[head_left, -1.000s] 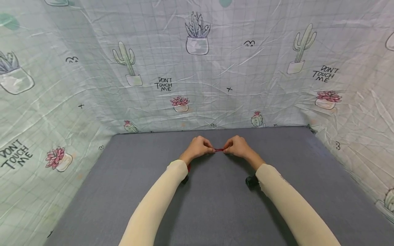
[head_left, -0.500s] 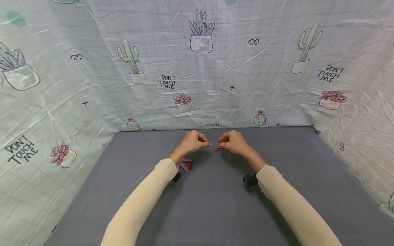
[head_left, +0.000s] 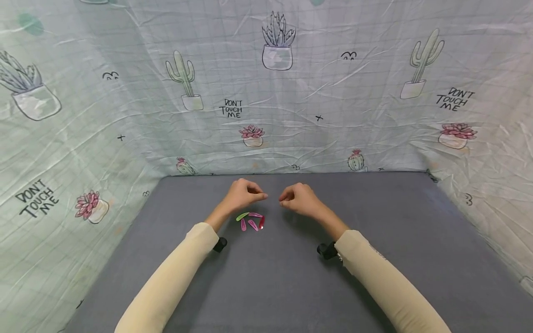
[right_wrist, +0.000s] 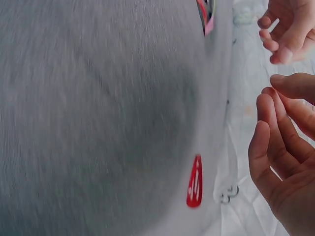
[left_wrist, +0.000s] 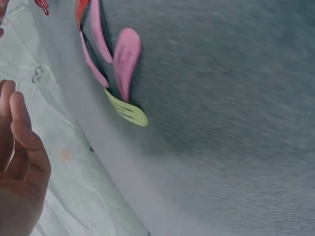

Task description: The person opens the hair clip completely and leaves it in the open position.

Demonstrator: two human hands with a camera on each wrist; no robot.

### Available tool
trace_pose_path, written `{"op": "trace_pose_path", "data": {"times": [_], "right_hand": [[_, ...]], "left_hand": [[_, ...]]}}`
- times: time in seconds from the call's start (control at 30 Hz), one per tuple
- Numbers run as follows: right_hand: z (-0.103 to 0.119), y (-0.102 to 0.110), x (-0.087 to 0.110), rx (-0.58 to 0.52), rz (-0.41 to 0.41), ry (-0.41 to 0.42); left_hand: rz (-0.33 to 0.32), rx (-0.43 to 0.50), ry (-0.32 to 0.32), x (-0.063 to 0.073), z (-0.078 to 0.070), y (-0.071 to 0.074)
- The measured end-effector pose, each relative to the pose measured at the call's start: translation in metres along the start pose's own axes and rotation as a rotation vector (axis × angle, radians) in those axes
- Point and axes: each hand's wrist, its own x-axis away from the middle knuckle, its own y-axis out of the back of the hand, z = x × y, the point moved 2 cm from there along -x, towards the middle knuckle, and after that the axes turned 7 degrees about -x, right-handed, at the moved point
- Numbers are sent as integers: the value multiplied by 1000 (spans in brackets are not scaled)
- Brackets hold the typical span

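Observation:
Both hands hover over the grey table with bent, relaxed fingers and nothing held. In the head view my left hand (head_left: 244, 194) is just beyond a small group of snap hair clips, and my right hand (head_left: 303, 200) faces it across a small gap. The group has a green hair clip (head_left: 242, 216), a red hair clip (head_left: 262, 222) and several pink ones, such as the pink hair clip (left_wrist: 126, 56) in the left wrist view. A separate red hair clip (right_wrist: 195, 184) lies below my right hand in the right wrist view; the head view hides it.
The grey tabletop (head_left: 283, 286) stretches towards the viewer. A pale sheet (head_left: 291, 92) printed with cacti hangs behind the table and along both sides. Black wrist cameras, one by the right cuff (head_left: 326, 251), sit under the sleeves.
Both hands pinched a red hair clip a second ago, then let go of it on the table. They have since moved left, and the group of clips has come out from behind the left arm.

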Motion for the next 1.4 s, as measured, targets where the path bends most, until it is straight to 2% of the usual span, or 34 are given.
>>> {"op": "trace_pose_path", "data": {"times": [0.37,0.57,0.77,0.93,1.07,1.27,1.4], "right_hand": [[3,-34,-7,-60,62,-6],[1,-46,-12,-90,79,-26],[1,-58,-17,-94,88,-32],[4,-64,-22,-53,66,-51],[7,-68,-27,-1,46,-95],[7,-71,-32,70,46,-173],[7,-72,-36,80,49,-179]], "left_hand": [[-11,12,45,19,26,3],[2,6,37,28,37,4],[16,-2,58,35,48,4],[21,-17,71,36,56,3],[60,-14,85,34,59,2],[113,-22,74,28,57,-4],[128,-14,63,25,55,-5]]}}
